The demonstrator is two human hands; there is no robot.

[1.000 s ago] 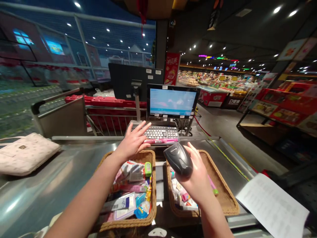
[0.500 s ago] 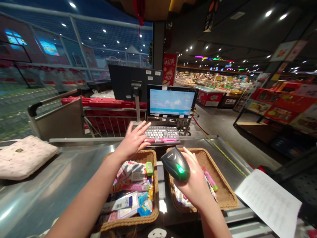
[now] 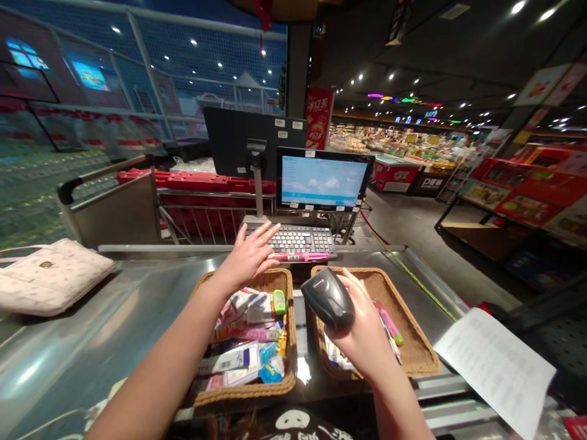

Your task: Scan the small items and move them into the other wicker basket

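My left hand (image 3: 250,256) has its fingers spread over the left part of a black keyboard (image 3: 298,235). A pink pen-like stick with a barcode label (image 3: 300,256) lies along the keyboard's front edge, one end by my thumb; whether they touch I cannot tell. My right hand (image 3: 364,327) is wrapped round a black barcode scanner (image 3: 328,299), held above the right wicker basket (image 3: 419,345). A few slim packaged items and a pink-and-green stick (image 3: 389,325) lie in that basket. Under my left forearm, the left wicker basket (image 3: 290,342) is full of small packaged goods, partly hidden.
Behind the keyboard stands a lit monitor (image 3: 323,180), with a second screen (image 3: 238,143) facing away. A pale handbag (image 3: 55,275) lies on the metal counter (image 3: 137,299) at left. A printed paper sheet (image 3: 498,366) is at right. Carts stand beyond.
The green light on the scanner has gone out. The whole view has shifted slightly; both hands stay in nearly the same places.
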